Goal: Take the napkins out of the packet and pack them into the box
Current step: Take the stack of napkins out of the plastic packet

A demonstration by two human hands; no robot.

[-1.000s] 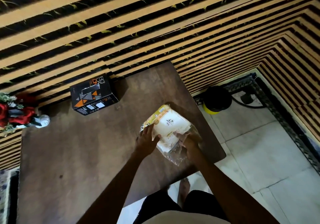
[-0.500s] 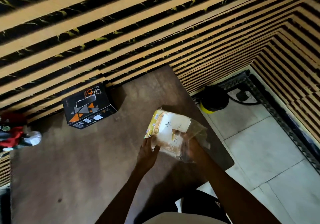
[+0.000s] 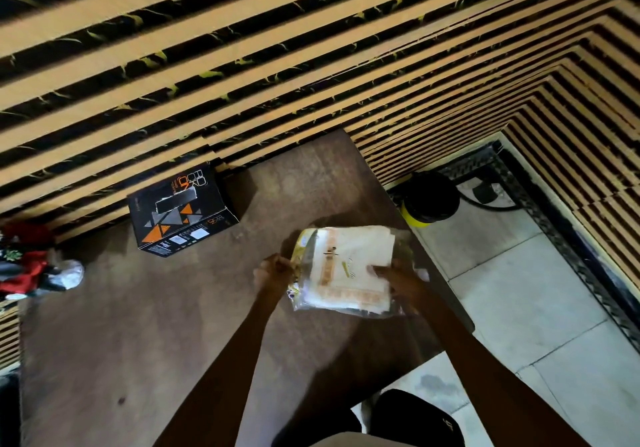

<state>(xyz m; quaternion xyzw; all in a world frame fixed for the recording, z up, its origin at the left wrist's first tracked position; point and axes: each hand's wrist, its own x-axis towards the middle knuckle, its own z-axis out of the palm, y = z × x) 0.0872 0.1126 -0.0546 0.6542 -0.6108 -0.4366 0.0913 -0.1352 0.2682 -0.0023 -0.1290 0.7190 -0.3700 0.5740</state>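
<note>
A clear plastic packet with a yellow end [image 3: 300, 266] is held above the right part of the brown table [image 3: 138, 335]. Inside it lies a stack of white napkins with an orange border [image 3: 349, 270]. My left hand [image 3: 273, 271] pinches the packet's yellow left end. My right hand [image 3: 401, 282] grips the right side, fingers on the napkin stack at the packet's mouth. A black box with orange triangles [image 3: 180, 211] stands closed at the table's back, against the wall, well left of the packet.
A striped wood-and-black wall [image 3: 277, 65] runs behind the table. A red flower ornament in a white vase [image 3: 38, 266] lies at the left edge. A black and yellow round object [image 3: 429, 204] sits on the tiled floor at the right.
The packet has been lifted and turned flat so its printed face shows. My left hand moved from its top to the yellow end, and my right hand shifted to the right side.
</note>
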